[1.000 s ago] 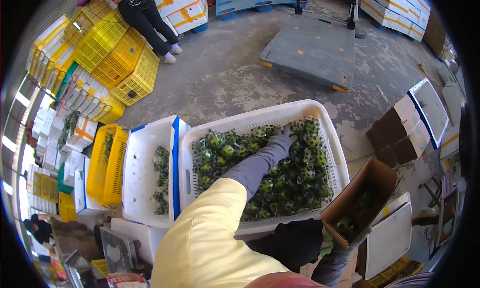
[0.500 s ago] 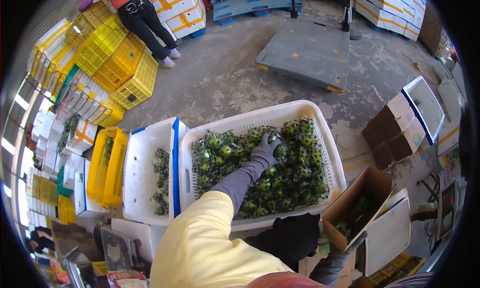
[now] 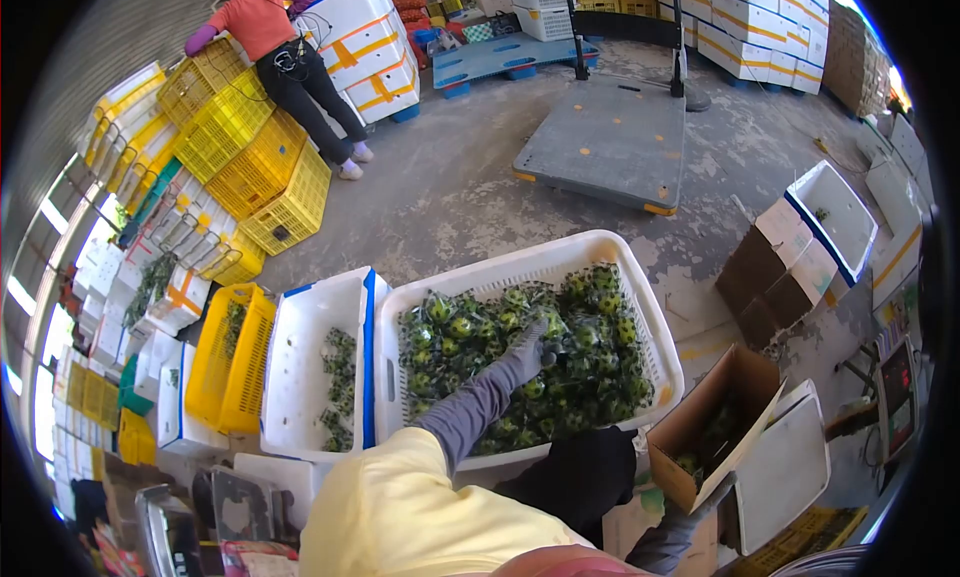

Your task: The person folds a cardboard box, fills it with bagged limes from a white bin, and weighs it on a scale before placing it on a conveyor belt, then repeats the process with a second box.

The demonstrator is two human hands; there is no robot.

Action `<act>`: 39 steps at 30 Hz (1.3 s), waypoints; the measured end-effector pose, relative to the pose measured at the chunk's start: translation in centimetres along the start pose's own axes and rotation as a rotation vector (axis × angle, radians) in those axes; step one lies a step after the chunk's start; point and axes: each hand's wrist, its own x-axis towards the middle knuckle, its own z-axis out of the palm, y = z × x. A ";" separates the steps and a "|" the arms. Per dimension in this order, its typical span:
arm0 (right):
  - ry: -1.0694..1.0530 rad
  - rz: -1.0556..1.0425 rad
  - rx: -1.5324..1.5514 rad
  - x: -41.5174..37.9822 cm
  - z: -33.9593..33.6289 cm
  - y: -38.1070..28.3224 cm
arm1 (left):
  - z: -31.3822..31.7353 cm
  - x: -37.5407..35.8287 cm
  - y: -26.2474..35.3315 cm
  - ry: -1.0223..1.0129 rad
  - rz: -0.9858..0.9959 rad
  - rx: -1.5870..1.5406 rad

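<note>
My left hand (image 3: pixel 530 349), in a grey glove, is down in the white plastic basket (image 3: pixel 655 322). Its fingers are curled at a clear bag of green fruit (image 3: pixel 562 339), partly hidden under the hand. Many similar bags of small round green fruit with dark patches fill the basket. At lower right, my right hand (image 3: pixel 702 512), gloved too, grips the lower edge of an open cardboard box (image 3: pixel 690 447). That box is tilted beside the basket, and some green fruit shows in its shadowed inside.
Left of the basket stand a white foam box (image 3: pixel 290 377) with bagged fruit and a yellow crate (image 3: pixel 255 362). A grey platform scale (image 3: pixel 610 142) lies ahead. Another person (image 3: pixel 262 27) leans by stacked yellow crates (image 3: pixel 240 127). A brown carton (image 3: pixel 755 277) stands at right.
My left hand has drawn back toward me within the basket, its fingers less spread. My right hand stays at the cardboard box. The view has tilted up slightly, showing more of the other person.
</note>
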 end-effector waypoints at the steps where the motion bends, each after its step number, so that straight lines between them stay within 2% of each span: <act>1: -0.054 0.122 0.267 0.1 1.1 -1.0 | 0.7 -0.4 0.1 0.000 0.038 0.078; 2: -0.081 -0.145 -0.180 -0.6 0.6 -0.8 | 1.7 -0.5 -0.2 0.002 0.049 0.149; 3: 0.013 -0.410 -0.625 -1.2 -0.5 -0.2 | 1.9 0.2 -0.3 0.038 0.052 0.142; 4: 0.059 -0.465 -0.791 -1.3 -0.6 -0.7 | 2.6 0.6 0.0 0.093 0.010 0.132; 5: 0.047 -0.348 -0.669 -1.2 0.0 -1.2 | 1.5 1.8 -0.2 -0.025 0.046 0.120; 7: 0.126 0.099 0.285 -1.8 1.5 -3.7 | 2.8 1.1 0.6 -0.138 0.027 -0.050; 8: 0.178 0.134 0.402 -2.4 1.8 -4.8 | 2.5 1.4 0.7 -0.156 0.048 -0.083; 10: 0.291 0.106 0.344 -3.3 1.7 -5.8 | 4.6 0.0 1.0 -0.079 0.035 -0.127; 13: 0.364 0.118 0.332 -4.0 2.9 -7.3 | 3.7 1.4 0.4 -0.205 0.018 -0.240; 14: 0.357 0.139 0.367 -4.0 3.5 -7.7 | 4.0 1.9 0.3 -0.187 -0.002 -0.188; 17: 0.467 0.139 0.351 -4.3 2.7 -7.5 | 5.8 4.0 -1.2 -0.070 -0.122 0.290; 18: 0.381 0.177 0.324 -4.4 2.4 -7.4 | 6.1 4.8 -2.4 -0.145 -0.174 0.538; 20: 0.226 0.244 0.264 -4.5 1.6 -7.2 | 7.2 7.1 -5.6 -0.307 0.079 1.226; 21: 0.224 0.266 0.333 -4.4 1.1 -6.6 | 8.6 7.0 -7.1 -0.406 0.220 1.556; 22: 0.224 0.289 0.401 -4.3 0.5 -5.9 | 10.0 7.1 -8.1 -0.489 0.034 1.637; 25: 0.307 0.384 0.547 -4.1 0.4 -4.7 | 12.8 6.1 -9.4 -0.314 -0.292 1.378; 27: 0.372 0.309 0.435 -3.2 3.8 -5.7 | 11.3 6.9 -10.1 -0.294 -0.203 1.196; 29: 0.404 0.233 0.413 -3.2 3.8 -5.3 | 10.2 5.9 -9.4 -0.375 -0.107 0.913; 30: 0.369 0.234 0.414 -3.3 2.9 -5.1 | 6.5 7.9 -9.3 -0.398 -0.029 0.835; 32: 0.244 0.270 0.457 -3.7 1.0 -5.0 | 6.3 6.5 -7.7 -0.366 -0.088 0.521; 33: 0.157 0.306 0.500 -3.9 0.4 -5.1 | 10.4 1.7 -5.0 -0.303 -0.230 0.290; 35: 0.124 0.346 0.596 -4.1 0.7 -5.5 | 15.4 -4.1 -2.1 -0.493 0.099 0.547; 37: 0.119 0.368 0.640 -4.0 1.0 -5.8 | 20.2 -8.3 -0.7 -0.659 0.243 0.687; 39: 0.130 0.340 0.667 -4.0 0.8 -4.7 | 24.8 -11.9 0.0 -0.815 0.186 0.745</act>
